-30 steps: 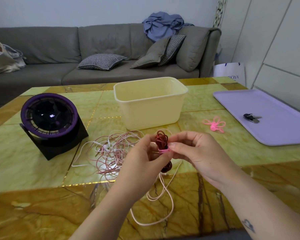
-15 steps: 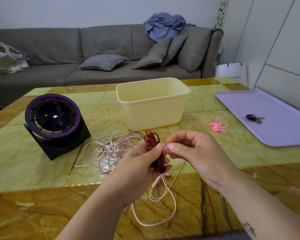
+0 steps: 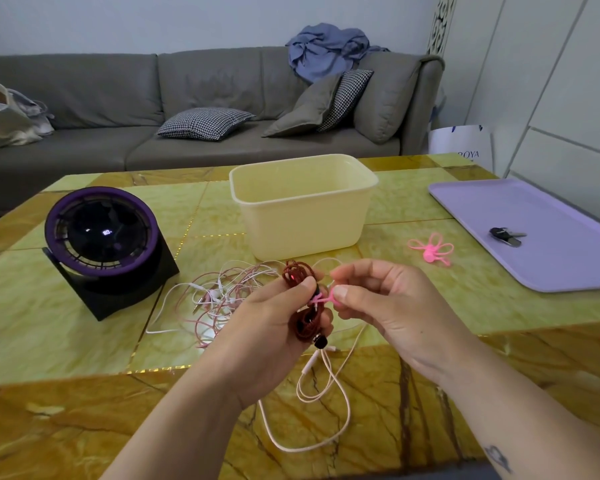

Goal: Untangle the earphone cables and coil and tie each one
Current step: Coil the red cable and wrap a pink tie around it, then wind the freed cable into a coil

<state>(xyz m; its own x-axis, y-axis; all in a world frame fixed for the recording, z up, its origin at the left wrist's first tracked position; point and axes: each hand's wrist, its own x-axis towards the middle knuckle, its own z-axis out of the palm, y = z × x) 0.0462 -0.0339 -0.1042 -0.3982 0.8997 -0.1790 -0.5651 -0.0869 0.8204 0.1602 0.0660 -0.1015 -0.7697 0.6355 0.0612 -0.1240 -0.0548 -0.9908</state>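
- Counter [image 3: 499, 306]: green-and-amber marbled top; a purple tray [image 3: 534, 244] lies at the far right with keys [image 3: 506, 236] on it.
- Cream tub [image 3: 305, 216]: upright at far centre; a round fan [image 3: 101, 233] stands to its left.
- Tangled pink and white cables [image 3: 222, 292]: loose on the counter, just left of the hands.
- Left hand [image 3: 271, 327]: closed around a dark red coiled cable [image 3: 302, 299], held above the counter.
- Right hand [image 3: 385, 306]: thumb and forefinger pinch a pink tie [image 3: 321, 298] wrapped at the coil's middle.
- Spare pink ties [image 3: 430, 249]: right of the tub.

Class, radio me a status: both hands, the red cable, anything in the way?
Left hand grips coiled red cable. Right hand pinches pink tie round its middle. Pink and white tangle on table, untouched.
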